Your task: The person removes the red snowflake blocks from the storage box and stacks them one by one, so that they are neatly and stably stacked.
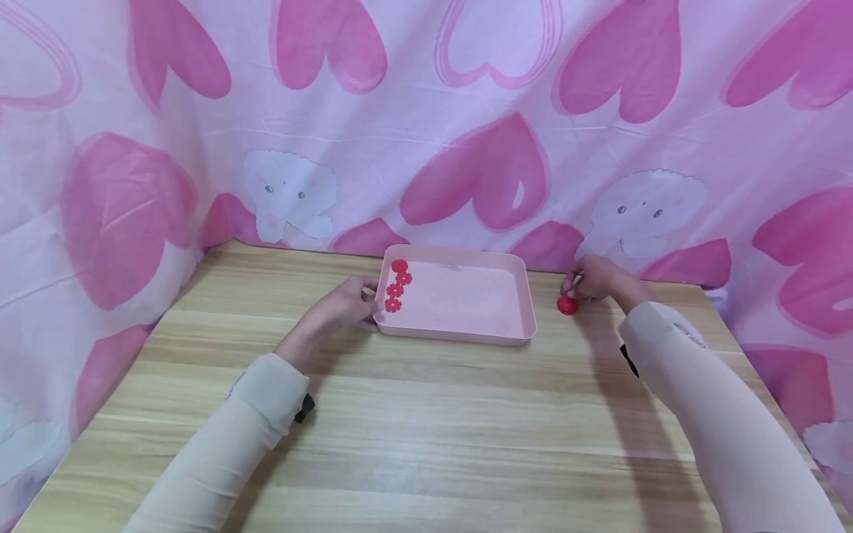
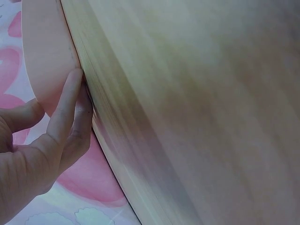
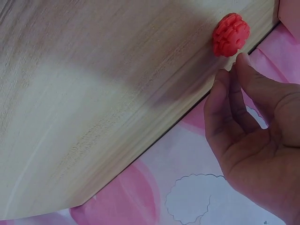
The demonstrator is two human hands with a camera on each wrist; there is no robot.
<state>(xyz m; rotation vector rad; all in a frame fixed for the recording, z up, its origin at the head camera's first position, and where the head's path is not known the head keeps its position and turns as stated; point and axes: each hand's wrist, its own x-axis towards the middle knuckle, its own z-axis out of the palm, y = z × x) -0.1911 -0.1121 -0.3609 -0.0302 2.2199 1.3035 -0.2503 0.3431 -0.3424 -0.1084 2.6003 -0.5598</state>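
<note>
A shallow pink tray stands at the back of the table. Several red, notched, flower-shaped plastic discs lie along its left end inside. My left hand holds the tray's left side; in the left wrist view, the thumb is at the rim and the fingers lie along the outer wall. Right of the tray, a small stack of red notched discs sits on the wood. My right hand is right beside this stack, thumb and fingertips close to its edge, with nothing visible between them.
The wooden table spreads out toward me in front of the tray. A pink curtain printed with hearts and white cartoon animals hangs behind and on both sides, close to the table's back edge.
</note>
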